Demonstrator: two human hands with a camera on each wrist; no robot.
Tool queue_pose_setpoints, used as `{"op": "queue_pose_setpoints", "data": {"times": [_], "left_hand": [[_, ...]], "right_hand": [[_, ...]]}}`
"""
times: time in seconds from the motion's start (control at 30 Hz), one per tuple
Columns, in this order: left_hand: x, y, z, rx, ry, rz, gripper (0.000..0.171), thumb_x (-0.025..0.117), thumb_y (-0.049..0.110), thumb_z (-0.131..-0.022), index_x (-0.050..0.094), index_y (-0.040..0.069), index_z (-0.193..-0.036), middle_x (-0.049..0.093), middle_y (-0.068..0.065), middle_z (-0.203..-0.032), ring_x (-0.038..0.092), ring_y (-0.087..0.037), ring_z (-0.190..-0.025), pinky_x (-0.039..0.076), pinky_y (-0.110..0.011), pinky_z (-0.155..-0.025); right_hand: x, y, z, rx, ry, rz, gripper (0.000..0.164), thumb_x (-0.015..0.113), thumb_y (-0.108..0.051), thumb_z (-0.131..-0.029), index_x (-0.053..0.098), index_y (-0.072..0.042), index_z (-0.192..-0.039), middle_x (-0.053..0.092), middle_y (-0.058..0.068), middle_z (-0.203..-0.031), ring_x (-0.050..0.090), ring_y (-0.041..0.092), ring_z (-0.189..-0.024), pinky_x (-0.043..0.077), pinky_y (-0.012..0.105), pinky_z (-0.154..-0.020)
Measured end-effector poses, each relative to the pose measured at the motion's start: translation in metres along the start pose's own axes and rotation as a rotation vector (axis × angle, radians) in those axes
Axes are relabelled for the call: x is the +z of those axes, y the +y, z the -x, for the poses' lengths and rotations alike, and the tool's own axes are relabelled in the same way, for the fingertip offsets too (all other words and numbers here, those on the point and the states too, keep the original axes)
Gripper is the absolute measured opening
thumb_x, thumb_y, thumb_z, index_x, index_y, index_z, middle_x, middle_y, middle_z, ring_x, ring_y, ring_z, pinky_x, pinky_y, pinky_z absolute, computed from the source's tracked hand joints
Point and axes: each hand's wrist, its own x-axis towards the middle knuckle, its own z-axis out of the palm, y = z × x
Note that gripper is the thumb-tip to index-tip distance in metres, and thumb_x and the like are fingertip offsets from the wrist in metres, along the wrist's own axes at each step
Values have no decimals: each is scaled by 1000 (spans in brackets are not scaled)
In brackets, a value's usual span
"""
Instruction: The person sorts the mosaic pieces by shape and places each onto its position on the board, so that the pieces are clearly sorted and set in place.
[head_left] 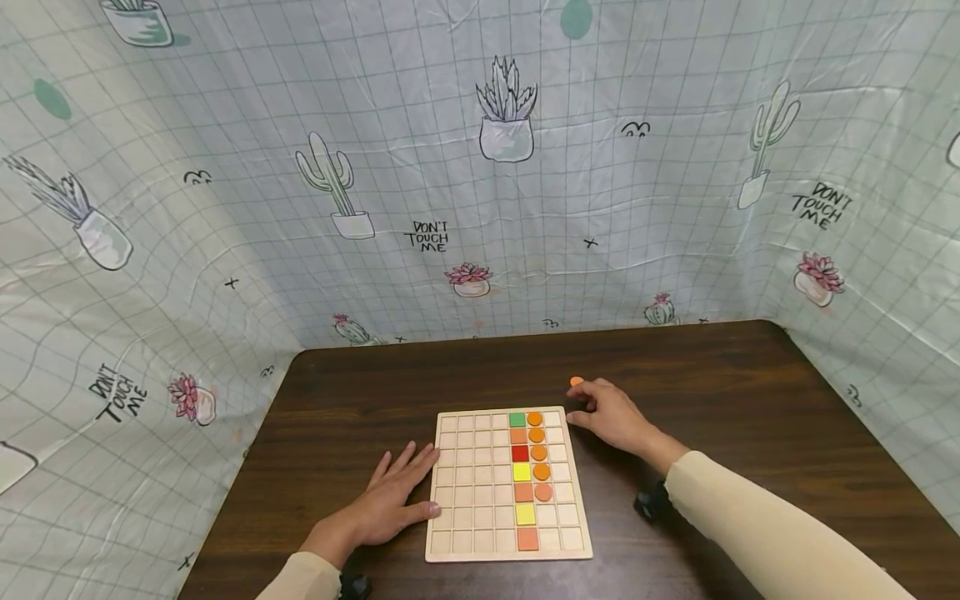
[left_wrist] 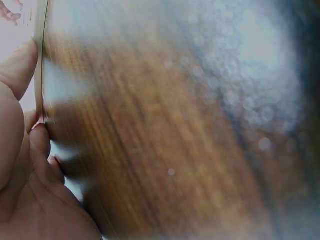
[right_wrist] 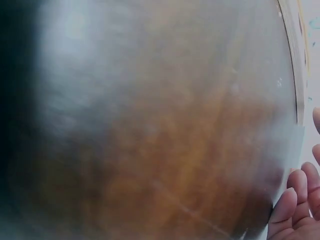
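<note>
A light wooden grid board lies on the dark table. One column holds several square tiles: green, red, yellow and orange among them. Just right of these, several orange discs fill the upper cells of the adjacent column. My left hand rests with fingers spread at the board's left edge, thumb tip on the rim. My right hand is by the top right corner, fingers bent and thumb apart from the index finger. A loose orange disc shows just beyond its index fingertip.
The brown wood-grain table extends around the board. A pale curtain printed with cacti and grid lines surrounds it at the back and sides. Both wrist views show mostly blurred tabletop beside the fingers.
</note>
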Motion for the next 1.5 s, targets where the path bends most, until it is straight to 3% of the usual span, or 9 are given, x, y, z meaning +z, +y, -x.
{"op": "queue_pose_setpoints", "data": {"times": [0.33, 0.5, 0.67, 0.83, 1.03, 1.2, 1.5], "left_hand": [[-1, 0, 1, 25, 1, 3, 88, 61, 58, -102, 23, 18, -171, 19, -10, -177, 5, -41, -164, -10, -65, -127], [-3, 3, 2, 33, -14, 38, 87, 62, 56, -103, 24, 18, -170, 19, -14, -176, 3, -44, -163, -12, -69, -125], [-2, 3, 0, 8, -21, 18, 86, 62, 55, -103, 23, 19, -170, 19, -10, -177, 3, -39, -165, -10, -65, -128], [-2, 1, -2, -19, -25, 9, 88, 63, 54, -102, 22, 18, -170, 18, -6, -177, 2, -35, -166, -11, -61, -129], [-1, -1, 0, 17, -9, 28, 89, 61, 60, -101, 22, 20, -171, 18, -10, -177, 3, -40, -165, -12, -65, -127], [1, -3, 0, -7, -19, 15, 89, 62, 59, -101, 22, 19, -171, 17, -7, -177, 3, -37, -165, -11, -63, -128], [-7, 10, 2, -9, -43, 14, 85, 64, 47, -104, 24, 12, -170, 19, -15, -176, 3, -43, -164, -11, -70, -126]], "right_hand": [[-11, 4, -17, 9, -19, 14, 43, 76, -16, -98, 66, -4, -137, 62, 17, -127, 60, 32, -106, 54, 52, -93], [-18, 10, -25, 33, -17, 23, 45, 76, -17, -98, 65, -3, -140, 61, 20, -128, 59, 31, -103, 53, 49, -87], [-20, 18, -32, 47, -15, 36, 46, 75, -16, -98, 65, -2, -141, 60, 22, -130, 58, 29, -98, 51, 45, -83], [-18, 21, -35, 42, -16, 50, 44, 74, -15, -99, 66, -2, -140, 61, 22, -129, 57, 28, -98, 52, 47, -86], [-16, 18, -37, 41, -28, 77, 42, 70, -15, -103, 65, -1, -142, 61, 24, -132, 58, 36, -113, 51, 58, -98], [-16, 18, -37, 47, -34, 87, 43, 69, -14, -103, 64, -1, -143, 61, 25, -134, 56, 40, -120, 49, 61, -103], [-15, 20, -39, 65, -29, 91, 38, 71, -15, -102, 68, 0, -137, 62, 23, -128, 58, 38, -114, 50, 59, -101]]}}
